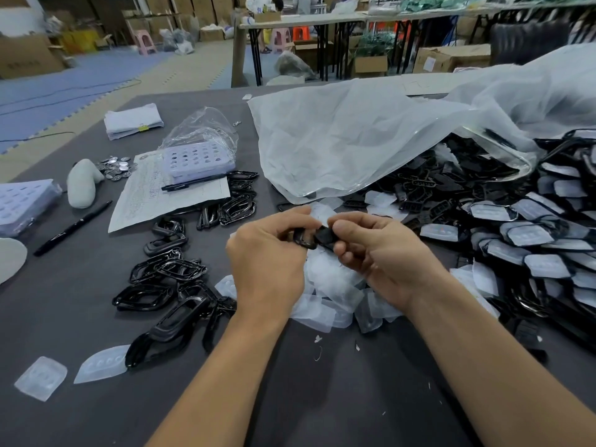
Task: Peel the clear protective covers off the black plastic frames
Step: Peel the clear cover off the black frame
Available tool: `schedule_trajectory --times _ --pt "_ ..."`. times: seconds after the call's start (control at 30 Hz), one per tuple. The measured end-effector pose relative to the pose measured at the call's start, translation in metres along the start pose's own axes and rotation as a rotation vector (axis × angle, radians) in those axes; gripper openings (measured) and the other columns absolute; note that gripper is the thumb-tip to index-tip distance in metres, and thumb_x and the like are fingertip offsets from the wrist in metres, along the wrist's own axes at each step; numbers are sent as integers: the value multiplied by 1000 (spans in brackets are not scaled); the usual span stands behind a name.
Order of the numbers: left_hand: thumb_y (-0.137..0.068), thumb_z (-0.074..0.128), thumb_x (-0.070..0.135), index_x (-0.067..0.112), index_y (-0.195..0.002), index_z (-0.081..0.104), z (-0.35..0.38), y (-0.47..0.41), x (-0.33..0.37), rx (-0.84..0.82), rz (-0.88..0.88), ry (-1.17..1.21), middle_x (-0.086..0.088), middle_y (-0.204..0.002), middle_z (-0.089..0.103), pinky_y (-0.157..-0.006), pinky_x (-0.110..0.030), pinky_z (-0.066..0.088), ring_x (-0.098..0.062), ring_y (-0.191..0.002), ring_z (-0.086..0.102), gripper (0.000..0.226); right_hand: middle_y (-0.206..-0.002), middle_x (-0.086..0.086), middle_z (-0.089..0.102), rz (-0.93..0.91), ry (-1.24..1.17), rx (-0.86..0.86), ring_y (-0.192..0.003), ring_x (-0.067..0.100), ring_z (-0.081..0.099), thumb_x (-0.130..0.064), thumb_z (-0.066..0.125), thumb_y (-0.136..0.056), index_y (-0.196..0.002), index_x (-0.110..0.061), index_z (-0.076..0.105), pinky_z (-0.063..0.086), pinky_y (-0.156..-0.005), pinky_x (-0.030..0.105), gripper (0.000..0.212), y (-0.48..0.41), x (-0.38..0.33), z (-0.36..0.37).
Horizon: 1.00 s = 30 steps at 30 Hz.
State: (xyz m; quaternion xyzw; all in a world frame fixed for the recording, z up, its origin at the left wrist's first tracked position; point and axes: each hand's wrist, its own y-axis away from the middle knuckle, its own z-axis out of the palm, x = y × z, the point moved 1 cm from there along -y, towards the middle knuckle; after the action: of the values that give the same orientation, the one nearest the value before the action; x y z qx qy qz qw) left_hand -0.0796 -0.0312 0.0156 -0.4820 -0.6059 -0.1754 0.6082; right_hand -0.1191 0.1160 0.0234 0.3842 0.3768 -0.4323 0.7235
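Note:
Both hands hold one black plastic frame (310, 237) above the middle of the grey table (322, 398). My left hand (267, 253) grips its left end with curled fingers. My right hand (377, 246) pinches its right end between thumb and fingers. Whether a clear cover sits on this frame I cannot tell. Under the hands lies a heap of peeled clear covers (332, 285). Bare black frames (167, 285) are strewn to the left. A large pile of frames with covers on them (535, 246) fills the right side.
A big translucent plastic bag (354, 137) lies behind the hands and over the right pile. On the left are a paper sheet (142, 201) with a pen, a lavender tray (196, 161), a black marker (71, 229), metal discs (114, 167) and two loose covers (100, 364).

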Motion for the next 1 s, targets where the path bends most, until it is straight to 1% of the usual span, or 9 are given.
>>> schedule_trajectory --times 0.13,0.27,0.33,0.4,0.5,0.6,0.7,0.83,1.0 --pt "-72 60 -34 24 -86 84 2 -7 -2 -243 -140 351 2 -101 81 -85 -26 59 -14 -101 77 64 -67 6 71 -111 69 133 -49 12 63 3 72 -90 -97 -3 71 52 -49 19 10 -1 0 0" --pt "-70 57 -18 8 -116 75 3 -8 -5 -454 -368 637 -13 -120 76 -102 -41 55 -31 -119 70 56 -66 14 72 -270 163 229 -50 19 66 1 83 -80 -92 0 72 54 -50 24 16 3 -6 -4" --pt "-81 59 -18 5 -117 73 6 -7 -4 -408 -443 688 -13 -120 76 -106 -47 54 -32 -117 71 45 -66 14 72 -296 173 223 -50 20 67 -6 88 -71 -82 -4 74 53 -49 24 19 5 -9 -3" --pt "-89 52 -22 5 -114 73 6 -9 -6 -333 -480 733 -11 -117 77 -99 -42 58 -29 -113 73 42 -66 11 72 -302 147 222 -50 18 66 -11 89 -66 -73 -11 74 52 -48 23 16 6 -11 -4" --pt "-92 50 -22 7 -115 70 3 -12 -6 -273 -498 838 -6 -115 78 -84 -29 62 -21 -108 75 42 -68 8 73 -307 128 255 -54 17 69 -2 84 -78 -75 -11 74 53 -51 22 14 3 -12 -9" --pt "-94 50 -18 9 -119 67 4 -12 -5 -287 -526 938 -4 -117 78 -90 -31 62 -19 -110 74 41 -68 7 75 -277 162 248 -60 19 73 4 75 -87 -79 -9 75 57 -57 22 15 2 -10 -8" --pt "-94 54 -14 15 -119 69 4 -11 -3 -322 -481 839 1 -118 78 -98 -29 58 -15 -114 72 41 -69 10 75 -267 173 214 -61 21 74 8 69 -90 -80 -8 75 58 -58 24 20 1 -8 -6" --pt "-93 58 -14 19 -111 74 4 -11 -2 -320 -439 729 3 -113 79 -88 -19 57 -11 -110 73 41 -70 12 75 -271 129 188 -61 19 73 8 67 -92 -86 -5 75 59 -59 24 16 1 -11 -7" --pt "-93 58 -16 15 -110 74 6 -10 -1 -323 -439 691 -3 -111 80 -93 -29 60 -18 -108 75 39 -75 16 76 -161 73 92 -64 20 76 8 57 -98 -81 -10 78 60 -59 25 32 1 -13 -9"
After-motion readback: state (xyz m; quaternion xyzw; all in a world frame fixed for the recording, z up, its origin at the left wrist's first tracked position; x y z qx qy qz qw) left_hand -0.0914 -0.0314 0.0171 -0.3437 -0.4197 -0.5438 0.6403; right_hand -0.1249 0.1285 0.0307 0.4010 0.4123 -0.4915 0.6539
